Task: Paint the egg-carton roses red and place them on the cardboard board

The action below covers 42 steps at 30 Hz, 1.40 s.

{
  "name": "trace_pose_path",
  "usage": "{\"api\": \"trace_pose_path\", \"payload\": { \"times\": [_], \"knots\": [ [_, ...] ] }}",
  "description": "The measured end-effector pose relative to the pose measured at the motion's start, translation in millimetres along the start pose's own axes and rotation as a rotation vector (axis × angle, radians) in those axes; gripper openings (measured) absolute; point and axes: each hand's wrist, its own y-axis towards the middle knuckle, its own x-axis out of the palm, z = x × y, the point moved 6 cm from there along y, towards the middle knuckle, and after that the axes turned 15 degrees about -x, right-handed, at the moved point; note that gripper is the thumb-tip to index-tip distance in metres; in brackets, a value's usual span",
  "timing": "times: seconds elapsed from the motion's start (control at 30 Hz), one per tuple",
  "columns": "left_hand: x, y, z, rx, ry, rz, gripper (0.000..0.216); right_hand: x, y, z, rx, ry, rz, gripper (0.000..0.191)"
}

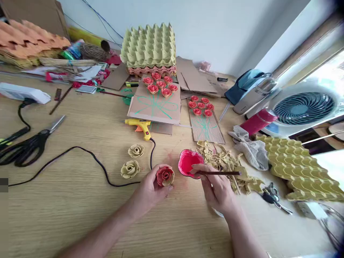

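Observation:
My left hand (152,186) is closed around a paper rose (165,176), its inner petals red and some outer ones still bare tan. In my right hand (218,186) is a paintbrush (220,173) with a dark handle; its tip is over the red paint bowl (188,163), and my fingers hide the bristles. Two unpainted paper roses, one (136,150) above the other (130,169), lie left of my left hand. A heap of torn tan carton scraps (225,161) touches the area right of the bowl.
A yellow glue gun (142,127) lies ahead, its black cord running left. Red roses sit on two cardboard pieces (158,109) farther back. Scissors (34,143) are at left. Egg trays (149,46), a fan (301,107), a red bottle (259,121) and keys (274,197) surround the workspace.

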Motion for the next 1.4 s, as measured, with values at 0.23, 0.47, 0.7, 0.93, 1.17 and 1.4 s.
{"api": "trace_pose_path", "payload": {
  "times": [0.23,0.47,0.7,0.93,1.17,1.4],
  "knots": [
    [-2.0,3.4,0.3,0.09,0.035,0.015,0.044,-2.1,-4.5,5.8,0.058,0.022,0.06,0.029],
    [1.0,-0.9,5.0,0.089,0.037,0.013,0.042,-5.2,-20.8,5.5,0.101,0.13,0.317,0.024],
    [5.8,-1.6,7.1,0.066,0.096,-0.038,0.042,5.1,0.3,-20.0,-0.11,0.311,0.22,0.021],
    [2.9,-0.5,6.2,0.077,0.06,-0.035,0.045,6.4,8.6,-31.6,-0.231,0.234,0.091,0.025],
    [4.0,0.2,5.7,0.08,0.087,-0.06,0.044,5.1,5.7,-31.4,-0.24,0.208,0.107,0.025],
    [1.2,0.1,2.6,0.113,0.154,-0.024,0.041,4.7,9.0,-34.4,-0.249,0.197,0.082,0.026]
  ]
}}
